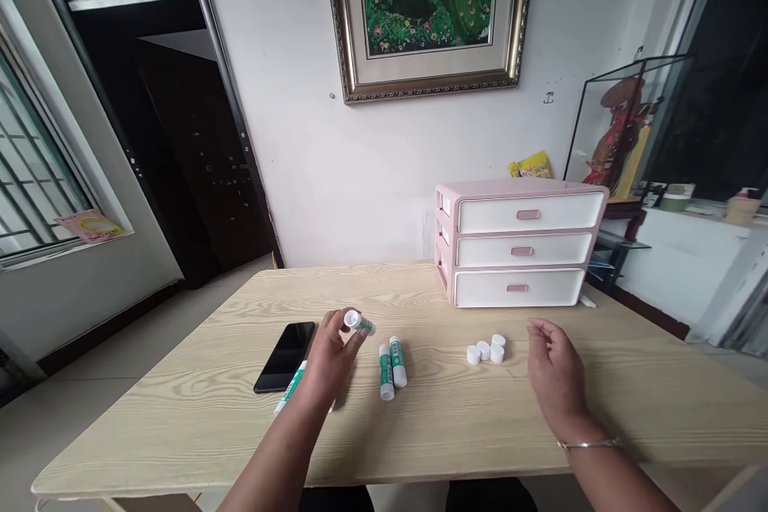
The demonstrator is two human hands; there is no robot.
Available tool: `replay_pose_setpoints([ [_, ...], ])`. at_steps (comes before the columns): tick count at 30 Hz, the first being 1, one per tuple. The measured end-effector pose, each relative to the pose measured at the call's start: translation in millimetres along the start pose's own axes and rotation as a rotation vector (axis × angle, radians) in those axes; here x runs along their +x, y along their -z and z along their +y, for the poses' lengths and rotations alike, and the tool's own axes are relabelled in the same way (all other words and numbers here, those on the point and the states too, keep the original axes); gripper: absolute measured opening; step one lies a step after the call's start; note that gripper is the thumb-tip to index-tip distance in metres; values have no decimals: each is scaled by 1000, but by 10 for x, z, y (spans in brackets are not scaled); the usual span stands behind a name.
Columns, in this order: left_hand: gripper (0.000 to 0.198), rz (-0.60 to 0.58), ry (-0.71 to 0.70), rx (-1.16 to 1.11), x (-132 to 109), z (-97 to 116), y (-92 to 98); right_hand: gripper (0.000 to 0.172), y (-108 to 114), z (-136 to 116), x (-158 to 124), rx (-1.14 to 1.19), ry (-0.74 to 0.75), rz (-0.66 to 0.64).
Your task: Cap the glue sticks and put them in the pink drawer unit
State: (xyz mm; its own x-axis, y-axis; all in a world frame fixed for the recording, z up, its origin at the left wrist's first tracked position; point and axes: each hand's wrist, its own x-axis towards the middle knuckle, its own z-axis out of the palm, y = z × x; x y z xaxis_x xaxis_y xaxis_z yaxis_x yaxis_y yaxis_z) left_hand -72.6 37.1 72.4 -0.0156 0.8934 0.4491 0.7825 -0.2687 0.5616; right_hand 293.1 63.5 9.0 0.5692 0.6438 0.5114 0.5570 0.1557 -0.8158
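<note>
My left hand [334, 352] is wrapped round an uncapped glue stick [358, 322], its white open end tilted up toward me, above the table. Two green and white glue sticks [386, 373] lie side by side just right of that hand. Another glue stick [291, 388] lies partly under my left forearm, beside a black phone [284, 357]. Several white caps [498, 353] sit in a cluster right of the middle. To the right of the caps, my right hand [555, 370] is held with fingers bent together; whether anything is between the fingertips is too small to tell.
A pink and white drawer unit [521, 251] stands at the back right of the wooden table [198, 432], with a yellow packet [534, 165] behind its top. A framed picture [432, 88] hangs on the wall, and a glass case [624, 128] is at the right.
</note>
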Motion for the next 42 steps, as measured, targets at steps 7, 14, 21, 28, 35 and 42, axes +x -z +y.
replay_pose_setpoints([
  [7, 49, -55, 276, -1251, -523, 287, -24, 53, 116, -1062, -772, 396, -29, -414],
  [14, 41, -210, 387, -1277, -1017, 387, -216, 52, 59, -1350, -1321, 454, -57, -852],
  [21, 32, -381, 145, -837, -1276, 384, -211, 35, 35, -1169, -1472, 260, 81, -882],
  [28, 32, -431, -137, -417, -1365, 527, -149, 26, 84, -1014, -1564, 167, 160, -931],
  [35, 45, -754, -111, -875, -1412, 562, -63, 26, 254, -1004, -1552, 240, 246, -1058],
  [42, 54, -853, 163, -1105, -1392, 681, 2, 29, 458, -1241, -1568, 240, 352, -1059],
])
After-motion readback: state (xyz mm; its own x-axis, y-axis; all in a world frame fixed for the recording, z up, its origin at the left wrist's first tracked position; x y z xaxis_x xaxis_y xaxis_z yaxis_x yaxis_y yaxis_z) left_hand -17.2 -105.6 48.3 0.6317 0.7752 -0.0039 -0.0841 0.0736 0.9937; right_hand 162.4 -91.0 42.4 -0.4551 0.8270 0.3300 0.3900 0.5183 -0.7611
